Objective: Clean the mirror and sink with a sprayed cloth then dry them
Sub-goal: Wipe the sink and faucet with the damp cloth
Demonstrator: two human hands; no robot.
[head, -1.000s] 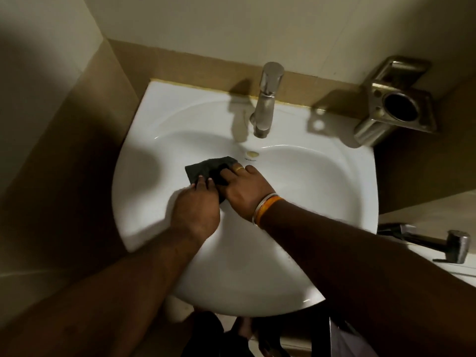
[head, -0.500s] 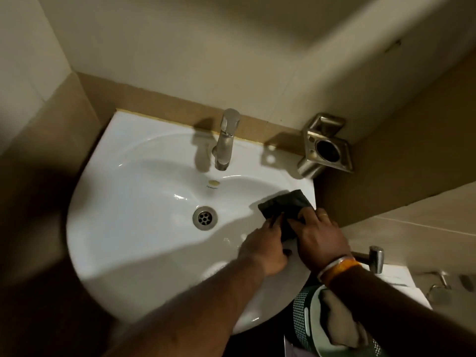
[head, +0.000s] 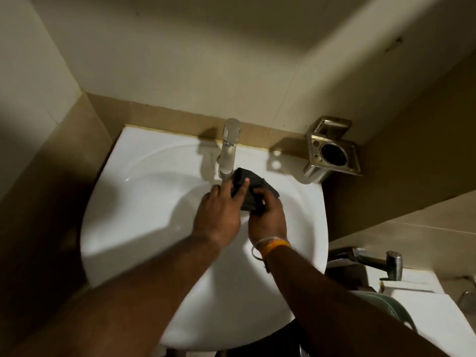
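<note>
Both hands point(head: 219, 215) slid the cloth point(head: 253, 188) (dark, folded) under the tap point(head: 228, 150).

Sink point(head: 144, 228) drain hidden beneath both hands and the cloth point(head: 251, 185); toilet point(head: 425, 305) cut off at right edge.

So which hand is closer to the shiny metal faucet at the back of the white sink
Left. The left hand presses straight fingers on the dark folded cloth, fingertips right at the foot of the shiny metal faucet. The right hand grips the cloth further right and nearer the person.
</note>
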